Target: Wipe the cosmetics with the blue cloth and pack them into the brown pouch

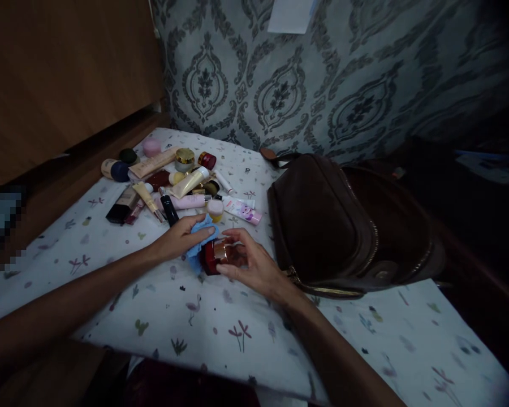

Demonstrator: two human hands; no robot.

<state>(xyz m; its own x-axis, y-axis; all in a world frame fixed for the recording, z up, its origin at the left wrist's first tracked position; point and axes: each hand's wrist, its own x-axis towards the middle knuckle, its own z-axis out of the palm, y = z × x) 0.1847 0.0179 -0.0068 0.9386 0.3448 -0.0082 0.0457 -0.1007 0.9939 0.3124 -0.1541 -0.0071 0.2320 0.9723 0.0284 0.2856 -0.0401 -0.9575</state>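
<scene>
My left hand (190, 234) is closed on a light blue cloth (195, 255), which is pressed against a dark red bottle (211, 259) with a gold neck. My right hand (254, 261) has its fingers curled round the bottle's gold end, thumb below and fingers above. The bottle lies tilted between both hands, low over the table. Just beyond them are a small jar with a pale pink lid (215, 210), a black tube-shaped bottle (168, 206) and a white and pink tube (242, 210). The cloth and fingers hide part of the red bottle.
A pile of cosmetic tubes, jars and bottles (186, 183) lies at the far left of the table. To the right stands a brown leather bag (318, 226). The patterned tablecloth (165, 316) covers the table, with a patterned wall (280, 96) behind and a wooden panel (68, 73) at left.
</scene>
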